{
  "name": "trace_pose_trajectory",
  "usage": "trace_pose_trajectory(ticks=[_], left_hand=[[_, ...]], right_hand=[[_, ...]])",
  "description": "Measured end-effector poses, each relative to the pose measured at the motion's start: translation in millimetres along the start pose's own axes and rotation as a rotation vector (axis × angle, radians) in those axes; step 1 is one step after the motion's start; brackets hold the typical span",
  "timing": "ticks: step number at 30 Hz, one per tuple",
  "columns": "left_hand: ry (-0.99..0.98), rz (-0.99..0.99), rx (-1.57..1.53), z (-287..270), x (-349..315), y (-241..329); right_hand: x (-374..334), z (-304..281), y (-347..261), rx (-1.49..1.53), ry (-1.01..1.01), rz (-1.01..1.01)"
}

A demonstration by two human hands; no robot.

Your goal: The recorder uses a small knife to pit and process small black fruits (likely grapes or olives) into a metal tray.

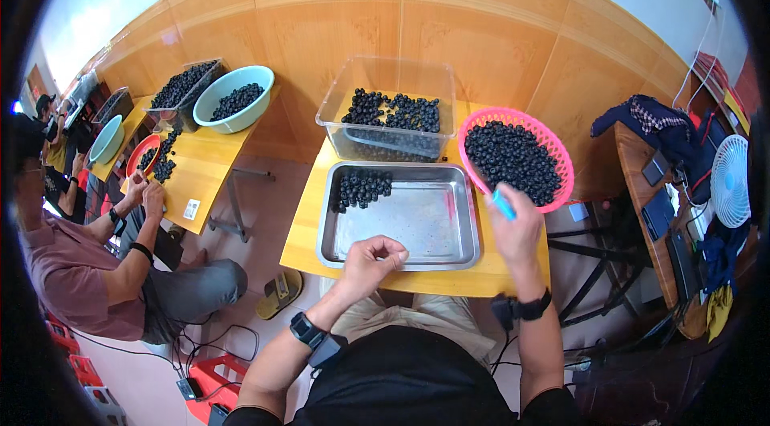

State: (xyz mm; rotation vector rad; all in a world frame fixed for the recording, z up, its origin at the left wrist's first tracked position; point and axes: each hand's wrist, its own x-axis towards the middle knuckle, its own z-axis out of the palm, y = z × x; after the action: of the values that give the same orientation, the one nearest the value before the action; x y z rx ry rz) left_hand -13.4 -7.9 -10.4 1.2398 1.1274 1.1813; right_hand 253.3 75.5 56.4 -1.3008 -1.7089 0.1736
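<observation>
My right hand (pixel 517 227) is closed round a short light-blue stick-like tool (pixel 504 204), its kind unclear, at the near edge of a pink plastic basket (pixel 566 155). Dark, round, grape-like fruit (pixel 513 157) heaps up in that basket. Over the near rim of a shallow steel tray (pixel 425 225), my left hand (pixel 373 260) has thumb and forefinger pinched together; whatever is between them is too small to make out. A patch of the same dark fruit (pixel 361 188) lies in the tray's far left corner.
Behind the tray stands a clear plastic bin (pixel 389 141) with more dark fruit. All rest on a yellow table (pixel 303 237). To the left, a co-worker (pixel 96 265) handles fruit at another table (pixel 210 165). A wooden table (pixel 642 201) on the right bears a fan (pixel 730 180) and clothes.
</observation>
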Motion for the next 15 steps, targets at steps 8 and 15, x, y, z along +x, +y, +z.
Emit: trace_pose_trajectory(ticks=[8, 15], left_hand=[[0.264, 0.125, 0.916, -47, 52, -4], [0.187, 0.233, 1.31, -56, 76, -15]], right_hand=[[-6, -14, 23, -0.077, 0.032, 0.117], [-38, -13, 15, 0.038, -0.052, 0.172]])
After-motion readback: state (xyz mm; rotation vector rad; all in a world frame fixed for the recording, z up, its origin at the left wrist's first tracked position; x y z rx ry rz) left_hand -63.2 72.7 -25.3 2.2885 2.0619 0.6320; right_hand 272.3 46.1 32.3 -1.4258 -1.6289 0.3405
